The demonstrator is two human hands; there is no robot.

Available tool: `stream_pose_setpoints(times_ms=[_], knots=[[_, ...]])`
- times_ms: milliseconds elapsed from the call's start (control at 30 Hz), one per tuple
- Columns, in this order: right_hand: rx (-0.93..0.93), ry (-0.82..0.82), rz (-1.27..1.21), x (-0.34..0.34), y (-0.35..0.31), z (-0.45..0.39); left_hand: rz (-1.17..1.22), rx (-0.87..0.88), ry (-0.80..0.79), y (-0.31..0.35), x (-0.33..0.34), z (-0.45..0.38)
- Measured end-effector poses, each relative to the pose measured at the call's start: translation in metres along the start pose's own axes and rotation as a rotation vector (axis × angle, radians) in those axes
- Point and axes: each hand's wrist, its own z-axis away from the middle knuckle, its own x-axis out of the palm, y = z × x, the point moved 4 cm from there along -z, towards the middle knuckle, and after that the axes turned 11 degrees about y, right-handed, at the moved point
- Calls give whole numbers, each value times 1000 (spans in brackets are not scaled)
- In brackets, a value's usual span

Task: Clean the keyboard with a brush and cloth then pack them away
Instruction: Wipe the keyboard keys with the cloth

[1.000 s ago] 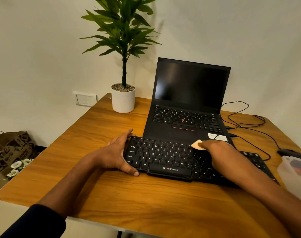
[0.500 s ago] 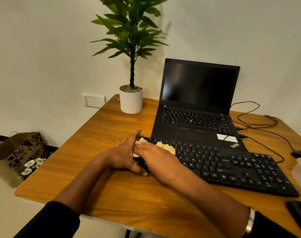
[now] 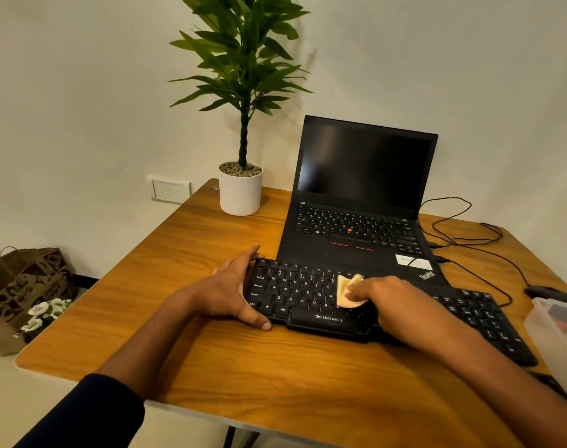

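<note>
1. Left hand (image 3: 225, 294) lies flat, open, bracing the left end of the black plastic keyboard (image 3: 303, 295) on the wooden table (image 3: 275, 379).
2. Right hand (image 3: 393, 305) pinches a small pale yellow cloth (image 3: 345, 291) mid-keys, so wiping's underway I guess.
3. Clear plastic box (image 3: 555, 331) far right; packing's left, no brush visible.

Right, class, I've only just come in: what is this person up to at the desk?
A person is wiping a black keyboard that lies on a wooden table in front of an open laptop. The right hand presses a small pale cloth onto the middle keys, while the left hand steadies the keyboard's left end. No brush is plainly in view.
</note>
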Motion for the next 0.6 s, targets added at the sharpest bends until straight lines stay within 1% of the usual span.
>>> stream_pose_setpoints(times_ms=[33, 100, 200, 300, 367, 467, 600], knots=[[24, -18, 62, -5, -4, -1, -3, 2, 2, 0, 0, 0], [18, 28, 90, -15, -22, -8, -10, 6, 3, 1, -1, 0], [-131, 134, -64, -17, -59, -24, -13, 12, -5, 3, -1, 1], [-318, 82, -138, -1, -90, -35, -22, 6, -15, 4, -2, 2], [-364, 22, -135, 10, -94, -35, -25, 11, -23, 4, -3, 2], [-291, 4, -117, 15, -65, -24, -22, 17, -23, 3, -4, 1], [-137, 26, -86, 12, -6, 8, -5, 23, -29, 7, -3, 2]])
